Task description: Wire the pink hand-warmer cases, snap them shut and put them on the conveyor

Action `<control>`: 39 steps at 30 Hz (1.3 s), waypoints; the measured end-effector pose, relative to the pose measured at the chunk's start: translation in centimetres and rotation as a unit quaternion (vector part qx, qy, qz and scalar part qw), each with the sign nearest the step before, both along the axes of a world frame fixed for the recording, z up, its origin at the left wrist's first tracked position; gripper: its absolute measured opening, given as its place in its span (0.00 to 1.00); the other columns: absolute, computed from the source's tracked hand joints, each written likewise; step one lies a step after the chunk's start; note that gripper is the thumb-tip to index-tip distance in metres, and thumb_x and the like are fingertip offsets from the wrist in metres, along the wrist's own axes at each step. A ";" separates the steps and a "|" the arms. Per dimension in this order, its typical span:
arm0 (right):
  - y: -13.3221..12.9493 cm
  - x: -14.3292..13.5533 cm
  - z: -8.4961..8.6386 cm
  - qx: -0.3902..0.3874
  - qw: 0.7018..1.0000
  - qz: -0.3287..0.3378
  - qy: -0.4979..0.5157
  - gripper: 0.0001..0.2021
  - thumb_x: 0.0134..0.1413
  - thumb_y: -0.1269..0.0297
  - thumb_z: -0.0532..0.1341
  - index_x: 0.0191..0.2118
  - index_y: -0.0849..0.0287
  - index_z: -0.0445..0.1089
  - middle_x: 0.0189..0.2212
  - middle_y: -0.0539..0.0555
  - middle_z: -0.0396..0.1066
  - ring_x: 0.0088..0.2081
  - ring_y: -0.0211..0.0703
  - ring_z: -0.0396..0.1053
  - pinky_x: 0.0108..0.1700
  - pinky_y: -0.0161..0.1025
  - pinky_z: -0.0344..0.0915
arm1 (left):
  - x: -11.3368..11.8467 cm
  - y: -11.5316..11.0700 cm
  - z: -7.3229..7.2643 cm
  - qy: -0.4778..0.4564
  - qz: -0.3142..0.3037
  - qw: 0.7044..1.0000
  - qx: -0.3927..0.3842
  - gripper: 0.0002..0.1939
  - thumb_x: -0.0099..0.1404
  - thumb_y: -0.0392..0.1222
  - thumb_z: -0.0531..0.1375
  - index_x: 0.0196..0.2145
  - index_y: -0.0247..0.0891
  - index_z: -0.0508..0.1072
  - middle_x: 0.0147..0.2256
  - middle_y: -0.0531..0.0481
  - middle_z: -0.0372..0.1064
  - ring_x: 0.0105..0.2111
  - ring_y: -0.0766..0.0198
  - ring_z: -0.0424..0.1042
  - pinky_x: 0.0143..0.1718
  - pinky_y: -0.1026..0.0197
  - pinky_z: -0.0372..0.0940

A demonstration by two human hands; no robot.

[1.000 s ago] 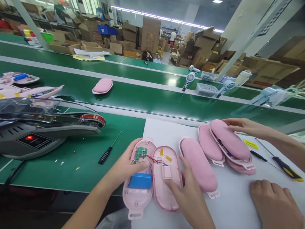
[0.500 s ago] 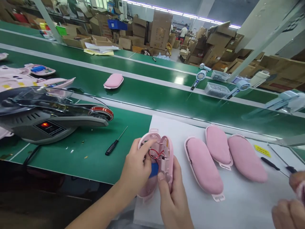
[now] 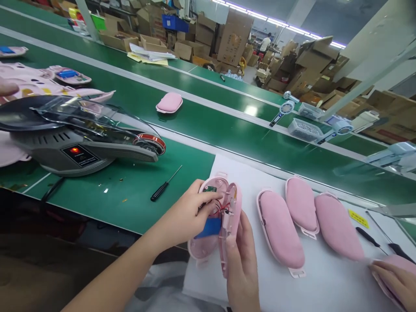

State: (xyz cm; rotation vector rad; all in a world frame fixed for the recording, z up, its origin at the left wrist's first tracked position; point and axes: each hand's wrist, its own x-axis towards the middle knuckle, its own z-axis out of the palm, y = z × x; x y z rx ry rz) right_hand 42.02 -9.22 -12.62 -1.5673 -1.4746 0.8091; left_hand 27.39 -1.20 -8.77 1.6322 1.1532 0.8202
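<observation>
An opened pink plastic casing [image 3: 208,249] is in front of me, its two halves folded apart like a clamshell. Inside it are a green circuit board [image 3: 210,189], a blue battery pack [image 3: 209,228] and thin red and black wires [image 3: 224,207] running between the halves. My left hand [image 3: 190,212] reaches in over the left half, thumb and forefinger closed at the wires. My right hand [image 3: 242,260] grips the narrower right half [image 3: 236,208], thumb on its inner edge and fingers behind it.
Pink padded cases [image 3: 282,229] lie to the right on white paper [image 3: 234,290]. A co-worker's hand [image 3: 396,279] holds another at far right. A black screwdriver [image 3: 160,190] and a grey tape dispenser [image 3: 81,151] are on the left. Another pink case [image 3: 169,102] rests on the green belt [image 3: 214,117].
The casing's halves are spread a little wider, showing more of the battery pack and the circuit board. The co-worker's hand has brought a pink case down onto the paper. The view has shifted slightly.
</observation>
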 end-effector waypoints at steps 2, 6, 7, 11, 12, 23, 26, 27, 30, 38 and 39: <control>-0.4 -0.6 -0.5 0.010 0.999 -0.002 0.031 0.26 0.64 0.55 0.46 0.65 0.46 0.39 0.65 0.56 0.47 0.63 0.51 0.52 0.59 0.52 0.61 | 0.6 0.1 -0.5 -0.009 0.032 0.999 0.014 0.17 0.65 0.39 0.53 0.49 0.49 0.73 0.45 0.47 0.63 0.45 0.56 0.67 0.49 0.55 0.63; -1.1 -1.8 -1.5 0.056 0.996 -0.022 0.066 0.31 0.59 0.55 0.55 0.64 0.52 0.42 0.65 0.62 0.44 0.64 0.58 0.47 0.62 0.61 0.52 | 1.6 0.0 -0.7 -0.019 0.066 0.997 0.022 0.21 0.63 0.33 0.51 0.50 0.50 0.71 0.45 0.48 0.63 0.43 0.59 0.68 0.46 0.56 0.63; -1.1 -1.9 -1.6 0.066 0.995 -0.027 0.070 0.32 0.59 0.55 0.57 0.64 0.52 0.43 0.64 0.62 0.44 0.64 0.58 0.47 0.61 0.61 0.52 | 1.7 -0.1 -0.7 -0.020 0.069 0.997 0.018 0.21 0.62 0.33 0.51 0.49 0.49 0.71 0.45 0.48 0.62 0.42 0.59 0.68 0.44 0.57 0.64; -0.4 -1.0 -1.2 0.076 0.985 -0.033 0.152 0.28 0.59 0.57 0.57 0.62 0.50 0.47 0.60 0.62 0.53 0.60 0.54 0.58 0.54 0.52 0.64 | 1.3 -0.3 -0.4 -0.050 0.053 0.997 -0.020 0.18 0.63 0.37 0.52 0.49 0.46 0.70 0.45 0.47 0.62 0.37 0.62 0.68 0.36 0.61 0.64; -0.1 -0.5 -1.0 0.078 0.979 -0.033 0.184 0.27 0.59 0.57 0.58 0.61 0.49 0.49 0.59 0.61 0.57 0.57 0.53 0.61 0.52 0.49 0.67 | 1.0 -0.3 -0.4 -0.057 0.040 0.997 -0.031 0.18 0.63 0.38 0.53 0.50 0.47 0.70 0.45 0.48 0.62 0.37 0.63 0.67 0.36 0.62 0.64; 0.3 1.5 -1.6 0.056 0.940 -0.082 0.327 0.22 0.54 0.59 0.63 0.55 0.48 0.63 0.53 0.56 0.66 0.51 0.48 0.69 0.46 0.41 0.70 | 1.4 0.3 -1.1 -0.010 0.047 0.999 0.009 0.12 0.62 0.39 0.57 0.44 0.46 0.72 0.39 0.52 0.62 0.37 0.64 0.66 0.42 0.61 0.62; 0.1 1.2 -1.8 0.066 0.941 -0.057 0.326 0.22 0.55 0.60 0.63 0.55 0.49 0.63 0.52 0.56 0.68 0.50 0.48 0.69 0.46 0.41 0.71 | 1.6 0.3 -0.8 0.046 0.063 0.997 0.019 0.19 0.61 0.38 0.58 0.50 0.52 0.69 0.37 0.54 0.61 0.33 0.65 0.66 0.39 0.61 0.62; 0.1 1.2 -1.8 0.069 0.942 -0.046 0.326 0.22 0.55 0.60 0.63 0.56 0.49 0.63 0.53 0.56 0.68 0.50 0.49 0.69 0.46 0.42 0.71 | 1.5 0.3 -0.5 0.075 0.060 0.995 0.022 0.21 0.62 0.39 0.57 0.52 0.55 0.67 0.36 0.54 0.60 0.32 0.65 0.66 0.37 0.61 0.61; 0.1 1.1 -1.8 0.071 0.943 -0.024 0.324 0.23 0.55 0.60 0.63 0.57 0.49 0.62 0.53 0.57 0.68 0.51 0.50 0.68 0.47 0.43 0.70 | 1.3 0.2 0.0 0.165 0.041 0.985 0.041 0.22 0.63 0.38 0.54 0.53 0.58 0.66 0.35 0.53 0.57 0.29 0.63 0.64 0.32 0.61 0.59; -0.2 1.5 -1.9 0.026 0.955 -0.007 0.296 0.25 0.54 0.60 0.64 0.58 0.49 0.62 0.55 0.57 0.66 0.53 0.51 0.67 0.49 0.45 0.68 | 1.9 -0.4 0.5 0.229 0.046 0.968 0.087 0.14 0.64 0.36 0.50 0.35 0.47 0.76 0.33 0.52 0.56 0.26 0.66 0.59 0.28 0.62 0.54; -0.2 1.4 -1.8 0.019 0.956 -0.009 0.293 0.25 0.54 0.60 0.64 0.58 0.49 0.62 0.56 0.57 0.65 0.54 0.51 0.67 0.50 0.45 0.68 | 2.2 -0.5 0.6 0.234 0.052 0.966 0.094 0.14 0.64 0.35 0.50 0.34 0.44 0.75 0.32 0.51 0.55 0.25 0.66 0.59 0.28 0.62 0.54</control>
